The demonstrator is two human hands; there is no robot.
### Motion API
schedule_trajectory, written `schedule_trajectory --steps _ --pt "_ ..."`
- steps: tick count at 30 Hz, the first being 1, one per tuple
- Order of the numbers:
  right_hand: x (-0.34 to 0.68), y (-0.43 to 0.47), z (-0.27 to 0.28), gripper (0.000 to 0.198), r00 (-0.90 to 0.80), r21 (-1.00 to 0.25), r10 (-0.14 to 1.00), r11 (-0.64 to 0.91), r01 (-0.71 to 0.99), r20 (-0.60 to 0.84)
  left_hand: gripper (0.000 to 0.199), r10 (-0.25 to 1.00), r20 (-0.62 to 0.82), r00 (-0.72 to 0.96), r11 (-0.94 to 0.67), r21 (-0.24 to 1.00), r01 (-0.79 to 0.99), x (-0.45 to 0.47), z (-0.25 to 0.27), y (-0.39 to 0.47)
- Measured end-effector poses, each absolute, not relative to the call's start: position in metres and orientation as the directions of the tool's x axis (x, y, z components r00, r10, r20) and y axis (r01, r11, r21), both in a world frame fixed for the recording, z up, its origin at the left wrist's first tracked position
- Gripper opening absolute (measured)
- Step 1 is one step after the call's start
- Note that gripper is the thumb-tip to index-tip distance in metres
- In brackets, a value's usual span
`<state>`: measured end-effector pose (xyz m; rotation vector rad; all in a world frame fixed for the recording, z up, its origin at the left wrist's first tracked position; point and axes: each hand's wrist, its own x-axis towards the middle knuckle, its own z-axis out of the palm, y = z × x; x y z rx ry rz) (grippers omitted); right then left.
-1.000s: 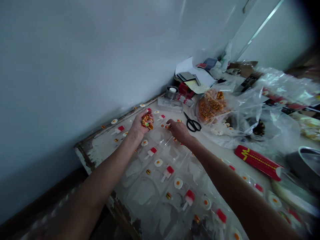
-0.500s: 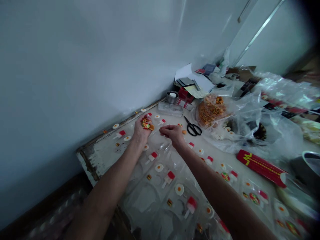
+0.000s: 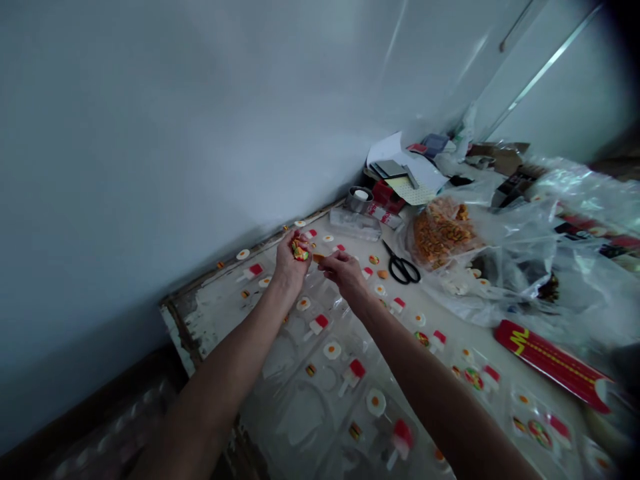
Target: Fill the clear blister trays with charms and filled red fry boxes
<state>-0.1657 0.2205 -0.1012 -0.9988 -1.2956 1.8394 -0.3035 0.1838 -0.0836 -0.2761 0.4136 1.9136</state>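
My left hand point(image 3: 290, 265), palm up, cups several small colourful toy food pieces point(image 3: 301, 251), red, yellow and green like tiny pizzas. Close beside it, my right hand point(image 3: 346, 273) pinches a small orange-brown piece point(image 3: 318, 258) between thumb and fingers, at the edge of the left palm. Clear plastic trays point(image 3: 295, 400) lie in rows under my forearms. In and around them are miniature fried eggs point(image 3: 376, 402), red-and-white popsicles point(image 3: 354, 373), small burgers point(image 3: 311, 369) and round pizza-like pieces point(image 3: 473, 379).
Black-handled scissors point(image 3: 404, 269) lie right of my right hand. Beyond stand a plastic bag of orange pieces point(image 3: 440, 233), a clear box point(image 3: 355, 224), a tape roll point(image 3: 359, 198) and papers point(image 3: 415, 175). A red carton point(image 3: 550, 363) lies at right. The wall point(image 3: 200, 133) borders the table.
My right hand has come closer to the left palm, and its fingertips now hold an orange-brown piece that lay at the palm's edge. The view has shifted, moving the scene slightly right.
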Motion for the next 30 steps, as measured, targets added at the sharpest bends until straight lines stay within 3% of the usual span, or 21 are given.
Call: schedule_trajectory --steps 3,6,8,10,13,16,19,22,25,30 --pt "-0.155 0.249 -0.101 0.021 -0.38 -0.997 0.923 -0.073 -0.001 -0.067 0.022 0.853 -0.401 -0.333 -0.312 0.118 -0.943 -0.309 -0.079 0.178" --pt "-0.155 0.277 -0.102 0.02 -0.327 -0.91 0.931 0.269 0.316 0.162 0.015 0.853 -0.417 -0.315 -0.298 0.107 -0.949 -0.311 -0.074 0.175" --pt "-0.162 0.288 -0.104 0.018 -0.386 -0.729 0.875 0.465 0.503 0.292 0.014 0.849 -0.431 -0.307 -0.289 0.109 -0.951 -0.313 -0.072 0.173" --pt "-0.169 0.292 -0.107 0.019 -0.563 -0.453 0.732 0.68 0.576 0.383 0.018 0.843 -0.441 -0.306 -0.289 0.109 -0.951 -0.317 -0.071 0.169" --pt "-0.177 0.291 -0.11 0.021 -0.86 0.02 0.409 0.9 0.435 0.306 0.022 0.838 -0.448 -0.311 -0.297 0.102 -0.949 -0.326 -0.07 0.164" --pt "-0.178 0.292 -0.108 0.024 -0.946 0.183 0.275 0.935 0.305 0.174 0.02 0.839 -0.452 -0.304 -0.295 0.092 -0.951 -0.331 -0.069 0.162" --pt "-0.177 0.295 -0.102 0.037 -0.957 0.151 0.264 0.948 0.28 0.118 0.018 0.835 -0.464 -0.296 -0.291 0.084 -0.953 -0.331 -0.069 0.163" --pt "-0.179 0.299 -0.096 0.052 -0.898 -0.08 0.422 0.906 0.415 0.121 0.018 0.829 -0.478 -0.29 -0.287 0.082 -0.955 -0.331 -0.071 0.166" --pt "-0.184 0.304 -0.098 0.033 -0.799 -0.293 0.589 0.79 0.539 0.117 0.016 0.825 -0.487 -0.288 -0.283 0.085 -0.955 -0.332 -0.074 0.167" --pt "-0.194 0.31 -0.107 0.01 -0.686 -0.45 0.718 0.655 0.607 0.12 0.01 0.826 -0.482 -0.292 -0.277 0.104 -0.955 -0.335 -0.077 0.168"
